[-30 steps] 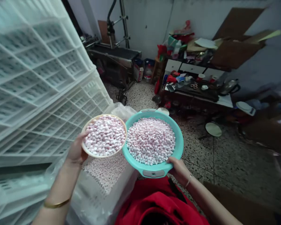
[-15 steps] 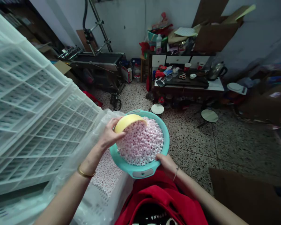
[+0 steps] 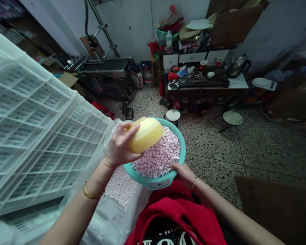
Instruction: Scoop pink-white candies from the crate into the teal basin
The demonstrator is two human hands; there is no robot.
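Head view: stacked white plastic lattice crates [image 3: 35, 129] crowd the left edge; open speckled terrazzo floor [image 3: 219, 146] lies right. Left hand [image 3: 119, 144], grip wrapped around the upturned yellow plastic bowl [image 3: 146, 135], tips it over the round teal plastic basin [image 3: 181, 154] heaped with pink-white pellets [image 3: 159, 158]. Right hand [image 3: 185, 174], grip pinching the basin's near rim.

The yellow bowl [image 3: 146, 135] looks smooth, slightly glossy plastic. The teal basin [image 3: 181, 149] is matt plastic. At 9 o'clock, white crates [image 3: 35, 119] look translucent plastic.

The left hand [image 3: 121, 144] is raised, wrist bent back, fingers and thumb clamped over what it holds, palm turned down and to the right. Its forearm runs up from the lower left. The right hand [image 3: 183, 173] sits lower, fingers curled under its grip, thumb on top, forearm stretching in from the lower right.
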